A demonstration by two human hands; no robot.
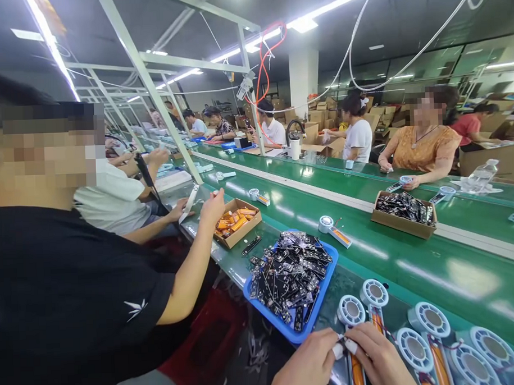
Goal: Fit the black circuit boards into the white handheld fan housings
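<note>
My left hand and my right hand meet at the front edge of the bench, fingers closed and pinched around a small dark piece, mostly hidden by the fingertips. White coverings wrap some of the fingertips. Directly below is the open handle of a light-blue handheld fan, with an orange battery inside. Several similar fans lie to the right, with batteries and thin wires showing. Just beyond my left hand, a blue tray is heaped with black circuit boards.
A cardboard box of orange batteries stands beyond the tray. Another box of circuit boards sits across the green conveyor belt, which carries fans. A co-worker in a black shirt sits close at left; others work along the far side.
</note>
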